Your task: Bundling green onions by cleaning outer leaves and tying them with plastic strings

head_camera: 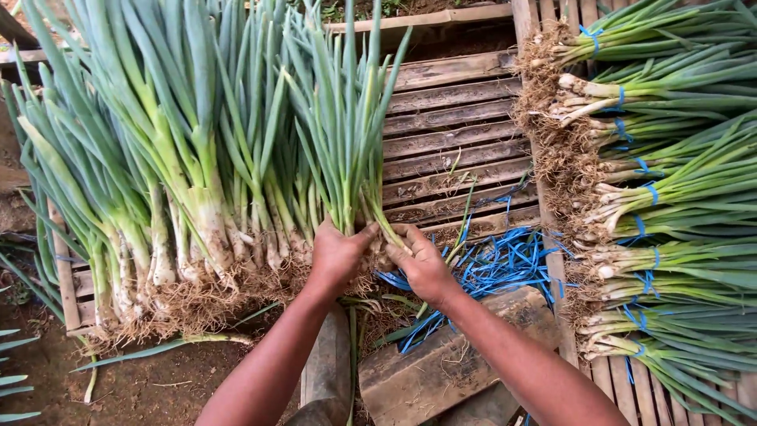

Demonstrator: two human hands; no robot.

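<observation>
**Packaging and labelling: findings**

No boxes, bags, printed labels, signs or screens found anywhere in view.

Nearest to packaging: thin blue ties (645,192), wrapped round the stems of the bundles stacked at the right edge, each just above the roots. Flat, narrow, plain blue, no print visible.

Also noted: a loose heap of blue strips (497,268) of the same kind, lying on the wooden slats right of centre, spilling down beside a wooden block. Unmarked as far as can be told.

No tie visible on the loose pile at the left.
</observation>
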